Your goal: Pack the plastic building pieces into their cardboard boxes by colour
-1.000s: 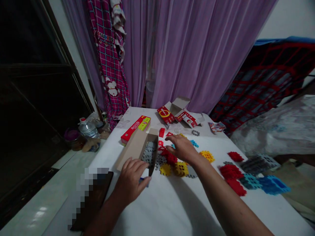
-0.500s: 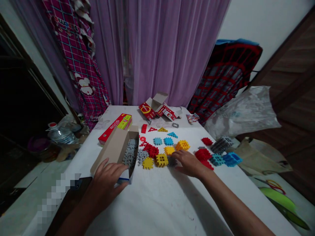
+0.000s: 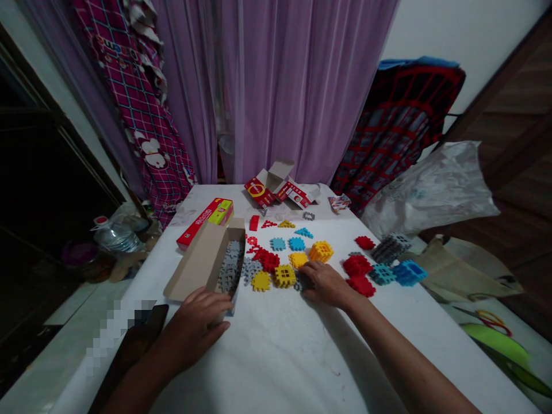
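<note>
My left hand (image 3: pixel 200 319) is at the near end of a long open cardboard box (image 3: pixel 194 261), fingers over its edge and thumb held lower. Grey interlocking blocks (image 3: pixel 230 267) lie inside the box. Right of it, my right hand (image 3: pixel 325 282) curls down over a grey block (image 3: pixel 304 280), mostly hidden under the fingers. Close to these fingers are a flat yellow block (image 3: pixel 298 260), a yellow cube with window holes (image 3: pixel 284 276) and an orange-yellow cube (image 3: pixel 321 251). Red blocks (image 3: pixel 357 265) sit beyond the right wrist.
Blue blocks (image 3: pixel 409 273) and a grey stack (image 3: pixel 390 247) stand near the table's right edge. Farther back lie small triangles (image 3: pixel 304 232), a torn red carton (image 3: pixel 261 192) and a red-yellow box (image 3: pixel 204 223). A dark phone-like object (image 3: pixel 157 316) lies by the left forearm.
The view has shifted slightly. My left hand stays at the box's near end, its fingers drawn a little closer together. My right hand remains low over the grey block.
</note>
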Demonstrator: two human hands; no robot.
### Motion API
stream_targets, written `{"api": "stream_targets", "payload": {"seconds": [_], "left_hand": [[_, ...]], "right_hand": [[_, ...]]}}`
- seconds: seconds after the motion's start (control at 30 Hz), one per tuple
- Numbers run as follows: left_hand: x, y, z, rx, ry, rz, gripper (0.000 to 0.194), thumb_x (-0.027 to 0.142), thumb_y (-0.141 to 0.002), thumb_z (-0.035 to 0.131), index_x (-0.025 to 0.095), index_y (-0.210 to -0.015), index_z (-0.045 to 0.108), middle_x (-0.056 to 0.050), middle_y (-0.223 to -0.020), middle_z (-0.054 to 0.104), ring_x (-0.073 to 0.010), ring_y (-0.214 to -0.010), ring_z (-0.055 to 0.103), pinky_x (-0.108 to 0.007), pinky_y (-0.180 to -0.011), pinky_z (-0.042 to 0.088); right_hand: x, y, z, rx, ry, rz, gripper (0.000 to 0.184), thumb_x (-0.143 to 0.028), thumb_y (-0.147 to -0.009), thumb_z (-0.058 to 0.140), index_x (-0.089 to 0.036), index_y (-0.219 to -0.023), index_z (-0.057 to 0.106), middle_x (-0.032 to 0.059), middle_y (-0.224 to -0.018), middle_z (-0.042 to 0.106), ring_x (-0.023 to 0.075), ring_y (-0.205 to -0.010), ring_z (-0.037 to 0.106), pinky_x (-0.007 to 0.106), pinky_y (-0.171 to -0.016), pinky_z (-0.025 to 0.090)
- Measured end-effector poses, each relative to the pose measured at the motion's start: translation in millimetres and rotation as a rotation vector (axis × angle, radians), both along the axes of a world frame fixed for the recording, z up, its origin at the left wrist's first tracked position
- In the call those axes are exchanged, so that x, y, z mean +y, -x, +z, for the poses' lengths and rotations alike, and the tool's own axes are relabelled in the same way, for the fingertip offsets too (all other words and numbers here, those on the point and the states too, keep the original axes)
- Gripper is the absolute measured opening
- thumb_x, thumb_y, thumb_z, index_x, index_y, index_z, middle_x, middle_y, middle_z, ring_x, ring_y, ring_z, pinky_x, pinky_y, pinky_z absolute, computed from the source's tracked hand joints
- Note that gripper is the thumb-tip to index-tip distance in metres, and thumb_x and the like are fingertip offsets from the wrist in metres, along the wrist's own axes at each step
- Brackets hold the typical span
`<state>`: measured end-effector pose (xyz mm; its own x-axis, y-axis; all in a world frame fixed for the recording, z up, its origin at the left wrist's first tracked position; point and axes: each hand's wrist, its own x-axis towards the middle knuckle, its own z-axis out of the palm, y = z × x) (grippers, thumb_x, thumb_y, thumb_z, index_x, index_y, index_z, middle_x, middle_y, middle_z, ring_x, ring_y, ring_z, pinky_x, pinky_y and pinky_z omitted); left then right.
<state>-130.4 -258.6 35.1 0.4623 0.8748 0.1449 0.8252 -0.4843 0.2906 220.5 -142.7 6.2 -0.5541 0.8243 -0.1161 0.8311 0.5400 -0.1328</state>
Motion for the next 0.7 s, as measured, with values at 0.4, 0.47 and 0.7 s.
{"api": "stream_targets", "payload": {"seconds": [0.4,0.47,0.7], "left_hand": [[8.8,-9.1,-43.8,0.111,-0.158,0.093,0.048,0.014,-0.085,0.055,0.022,-0.132,0.047,-0.002,-0.092,0.072,-0.0177,-0.087,0.067,-0.042,-0.104,0.041],[10.5,-10.8,-50.6,0.131,-0.211,0.101,0.046,0.013,-0.085,0.057,0.022,-0.130,0.049,-0.002,-0.087,0.071,-0.0178,-0.083,0.067,-0.041,-0.101,0.043],[12.0,-12.7,-52.0,0.178,-0.218,0.099,0.047,0.014,-0.085,0.059,0.023,-0.130,0.051,-0.001,-0.083,0.071,-0.0171,-0.079,0.066,-0.040,-0.100,0.044]], "right_hand": [[-2.8,1.2,-7.6,0.010,0.021,-0.017,0.059,-0.026,-0.072,0.060,-0.012,-0.130,0.056,0.0171,-0.125,0.060,0.0281,-0.113,0.057,0.037,-0.098,0.040],[-3.1,2.2,-7.6,0.016,0.028,-0.013,0.060,-0.026,-0.072,0.060,-0.013,-0.131,0.055,0.0166,-0.130,0.058,0.0282,-0.116,0.055,0.037,-0.101,0.039],[-5.0,6.2,-2.5,-0.034,0.027,-0.026,0.058,-0.028,-0.072,0.061,-0.011,-0.127,0.058,0.0173,-0.117,0.062,0.0291,-0.107,0.058,0.038,-0.093,0.043]]}}
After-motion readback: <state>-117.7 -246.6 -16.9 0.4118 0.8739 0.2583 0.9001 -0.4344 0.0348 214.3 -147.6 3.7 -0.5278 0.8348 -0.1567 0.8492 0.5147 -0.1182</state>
